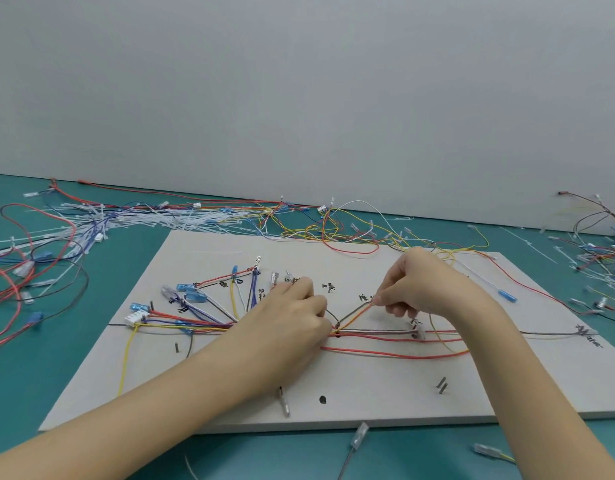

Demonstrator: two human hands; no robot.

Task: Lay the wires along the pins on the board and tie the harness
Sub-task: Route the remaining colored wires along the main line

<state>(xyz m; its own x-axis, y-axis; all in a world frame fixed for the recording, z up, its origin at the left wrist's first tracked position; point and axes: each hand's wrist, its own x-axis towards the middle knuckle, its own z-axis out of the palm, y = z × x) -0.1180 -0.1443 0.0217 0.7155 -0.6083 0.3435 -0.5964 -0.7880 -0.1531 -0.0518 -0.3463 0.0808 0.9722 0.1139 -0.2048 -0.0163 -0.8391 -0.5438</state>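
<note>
A person's left hand presses curled fingers onto the wire bundle at mid-board, while the right hand pinches an orange wire between thumb and forefinger, drawing it up from a pin.

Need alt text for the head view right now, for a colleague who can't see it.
Both hands work over a pale board studded with pins: the right hand pinches an orange wire, while the left hand rests on the wire bundle at the centre. Loose wires and white cable ties litter the teal table behind.
</note>
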